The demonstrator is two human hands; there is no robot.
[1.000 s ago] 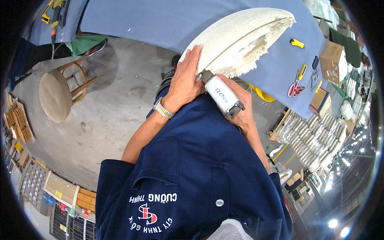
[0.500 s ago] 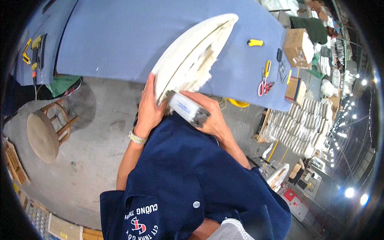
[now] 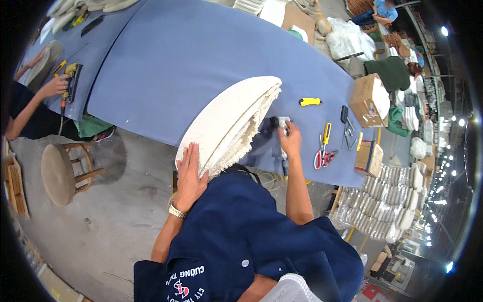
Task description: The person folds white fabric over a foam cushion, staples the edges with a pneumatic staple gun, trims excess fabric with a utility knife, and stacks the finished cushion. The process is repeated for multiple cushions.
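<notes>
A round cream seat cushion (image 3: 221, 118), its fabric edge frayed, stands tilted on edge at the table's near side, against my dark blue shirt. My left hand (image 3: 191, 173) holds its lower left rim, fingers along the fabric and thumb over the edge. To the right of the cushion, my right hand (image 3: 290, 138) grips a staple gun (image 3: 284, 120) with a black and pale body, low over the table. Fingers hide part of this tool, and I cannot tell whether it touches the tabletop.
On the blue table (image 3: 166, 65) lie a yellow-handled cutter (image 3: 310, 101), a yellow screwdriver (image 3: 327, 133) and red-handled pliers (image 3: 318, 160). Cardboard boxes (image 3: 366, 103) stand at right. At left, a co-worker's hand (image 3: 54, 85) holds a yellow staple gun, near a round stool (image 3: 58, 173).
My right hand has moved the staple gun away from the cushion, rightward over the table. The cushion has turned slightly under my left hand. A co-worker's hands have appeared at left, one on the yellow staple gun.
</notes>
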